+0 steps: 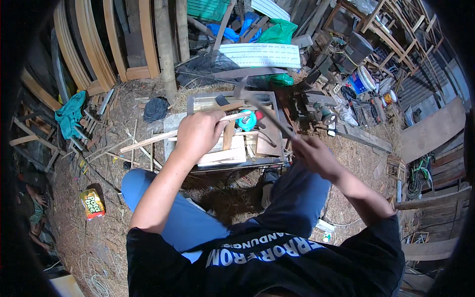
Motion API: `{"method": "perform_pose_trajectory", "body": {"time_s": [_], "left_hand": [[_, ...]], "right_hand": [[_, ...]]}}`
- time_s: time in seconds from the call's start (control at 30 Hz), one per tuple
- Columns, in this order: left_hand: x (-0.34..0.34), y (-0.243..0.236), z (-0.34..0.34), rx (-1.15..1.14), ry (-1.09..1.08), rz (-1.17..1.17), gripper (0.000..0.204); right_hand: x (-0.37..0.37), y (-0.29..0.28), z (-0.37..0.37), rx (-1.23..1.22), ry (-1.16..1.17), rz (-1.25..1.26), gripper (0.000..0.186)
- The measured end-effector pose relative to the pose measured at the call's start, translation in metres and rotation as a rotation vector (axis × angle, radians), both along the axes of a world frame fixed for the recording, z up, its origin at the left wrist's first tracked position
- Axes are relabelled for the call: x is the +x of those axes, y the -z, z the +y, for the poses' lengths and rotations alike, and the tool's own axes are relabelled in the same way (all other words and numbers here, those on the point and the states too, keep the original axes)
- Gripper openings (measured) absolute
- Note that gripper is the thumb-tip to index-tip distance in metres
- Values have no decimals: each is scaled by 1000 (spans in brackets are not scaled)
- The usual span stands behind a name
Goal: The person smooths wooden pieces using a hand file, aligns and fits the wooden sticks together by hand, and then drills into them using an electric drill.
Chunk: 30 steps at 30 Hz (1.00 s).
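Observation:
My left hand (200,129) is closed around a thin wooden strip (148,142), which slants across the low worktable (190,105) and sticks out past its left side. In my right hand (316,154) is the handle of a hammer (271,117). Its head, smeared by motion, is raised over the far part of the table. Between my hands lies a round turquoise thing (246,121), perhaps a tape measure. A short wooden piece (228,135) lies beside it, and pale wooden blocks (223,156) sit at the near edge. A flat brown board (269,134) rests at the table's right.
Wooden frames (94,44) lean at the far left beside a post (166,49). A teal cloth (71,116) hangs on scrap wood. A yellow snack bag (92,203) lies on the littered ground. To the right are a paint bucket (361,80) and a long plank (363,135).

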State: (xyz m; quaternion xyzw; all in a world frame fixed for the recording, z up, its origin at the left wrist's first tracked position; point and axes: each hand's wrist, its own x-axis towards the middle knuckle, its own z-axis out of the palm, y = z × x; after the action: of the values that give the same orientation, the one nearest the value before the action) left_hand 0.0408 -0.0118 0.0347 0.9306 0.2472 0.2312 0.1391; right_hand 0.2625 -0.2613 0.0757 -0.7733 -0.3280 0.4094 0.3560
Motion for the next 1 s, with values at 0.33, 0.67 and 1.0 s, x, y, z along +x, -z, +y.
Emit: {"method": "perform_pose_trajectory", "body": {"time_s": [0.33, 0.67, 1.0], "left_hand": [[-6, -1, 28, -110, 80, -78, 23], [-7, -1, 43, -100, 167, -76, 23], [-3, -6, 45, -65, 221, -25, 24]], "right_hand": [[124, 142, 135, -96, -170, -856, 48], [127, 159, 159, -151, -362, -1040, 32], [14, 64, 160, 773, -586, -311, 20]]}}
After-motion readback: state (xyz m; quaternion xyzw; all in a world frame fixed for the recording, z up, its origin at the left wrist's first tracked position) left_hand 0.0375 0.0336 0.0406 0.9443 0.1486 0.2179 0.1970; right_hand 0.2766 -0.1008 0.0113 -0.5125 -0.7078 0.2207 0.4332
